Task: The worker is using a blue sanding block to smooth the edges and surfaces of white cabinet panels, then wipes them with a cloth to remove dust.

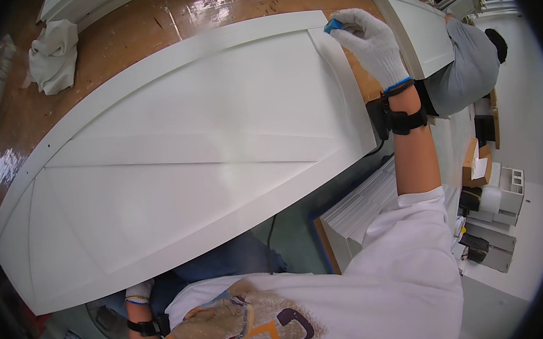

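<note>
A large white panel (170,101) with raised trim strips, like a door, lies across the workbench in front of me. My right hand (369,44), in a white knit glove, pinches a small blue block (333,26) between thumb and fingers. It holds the block at the panel's far right corner. Whether the block touches the trim there is hard to tell. At the lower left, my left hand (140,291) is also gloved and sits at the panel's near edge. The panel hides its fingers.
A crumpled white cloth (54,57) lies on the brown bench top (145,23), at the far left. Right of my panel, a person in a grey shirt (469,68) leans beside another white panel (415,31). A stack of white strips (363,203) stands below. A dark cable (271,236) hangs nearby.
</note>
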The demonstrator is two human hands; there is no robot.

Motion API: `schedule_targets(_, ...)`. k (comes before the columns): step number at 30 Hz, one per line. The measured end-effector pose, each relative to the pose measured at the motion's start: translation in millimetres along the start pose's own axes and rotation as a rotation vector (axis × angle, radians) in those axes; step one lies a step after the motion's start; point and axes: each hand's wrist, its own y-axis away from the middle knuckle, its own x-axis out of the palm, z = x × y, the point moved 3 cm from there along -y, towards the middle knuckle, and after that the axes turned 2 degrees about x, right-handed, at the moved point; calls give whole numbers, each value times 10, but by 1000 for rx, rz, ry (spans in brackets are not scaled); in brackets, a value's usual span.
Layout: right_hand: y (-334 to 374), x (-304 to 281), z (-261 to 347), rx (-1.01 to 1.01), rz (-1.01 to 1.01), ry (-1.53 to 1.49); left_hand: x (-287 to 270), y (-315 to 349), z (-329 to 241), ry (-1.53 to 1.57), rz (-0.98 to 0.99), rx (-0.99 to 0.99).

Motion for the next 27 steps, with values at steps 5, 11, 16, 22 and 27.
schedule_targets(5, -120, 141, -52, -20, 24, 36, 134, 38, -784, -902, 177, -56)
schedule_targets(11, -171, 176, 20, -7, 36, 76, -39, 0, 369, -179, -1, -114)
schedule_targets(16, -150, 167, -10, 5, 33, 78, -42, -36, 476, 20, -35, -43)
schedule_targets(22, -169, 208, -25, -31, 41, 118, -1, 9, 220, -22, -22, 75)
schedule_targets(27, -178, 148, -79, -67, -1, 169, -122, -47, 340, -1133, 96, 116)
